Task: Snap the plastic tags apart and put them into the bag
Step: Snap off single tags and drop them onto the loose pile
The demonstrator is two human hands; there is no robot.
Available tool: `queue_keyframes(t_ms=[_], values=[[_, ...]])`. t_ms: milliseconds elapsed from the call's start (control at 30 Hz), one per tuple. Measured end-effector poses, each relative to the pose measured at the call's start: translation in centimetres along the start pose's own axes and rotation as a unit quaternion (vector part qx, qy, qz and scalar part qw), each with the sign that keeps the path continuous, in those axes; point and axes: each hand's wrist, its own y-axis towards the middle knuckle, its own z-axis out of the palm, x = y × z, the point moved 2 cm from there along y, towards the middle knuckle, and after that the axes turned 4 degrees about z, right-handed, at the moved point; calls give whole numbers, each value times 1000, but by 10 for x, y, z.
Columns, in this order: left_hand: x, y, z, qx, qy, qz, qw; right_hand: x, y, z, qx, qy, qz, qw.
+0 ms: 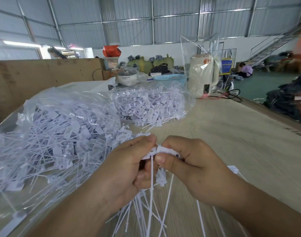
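Step in hand: the snap itself. Left hand (pixel 129 170) and right hand (pixel 185 166) meet just over the table (pixel 231 134), both clamped on the same joined strip of white plastic tags (pixel 157 151). Left thumb and fingers pinch the head end with the round hole; right thumb and forefinger pinch the neighbouring head, the two grips almost touching. Left fist also wraps a bunch of tag tails (pixel 151 211) that fan down toward the camera. Looks like mid-bend, the joint not visibly parted yet. Next move, as I read it: twist or bend the two heads against each other until the web breaks, then carry the freed tag left. Big clear bag (pixel 49 134) of loose tags lies just beside the left hand, mouth toward it, short reach. Second filled bag (pixel 146 106) sits further back, well apart from the hands. One loose tag (pixel 234 169) lies on the table by the right wrist.
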Motion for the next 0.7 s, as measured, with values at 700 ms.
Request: queue_keyframes(t_ms=[700], values=[[-6,-5,-3,83,83,-9,993,-4,-1,-10,106,33,57,992]])
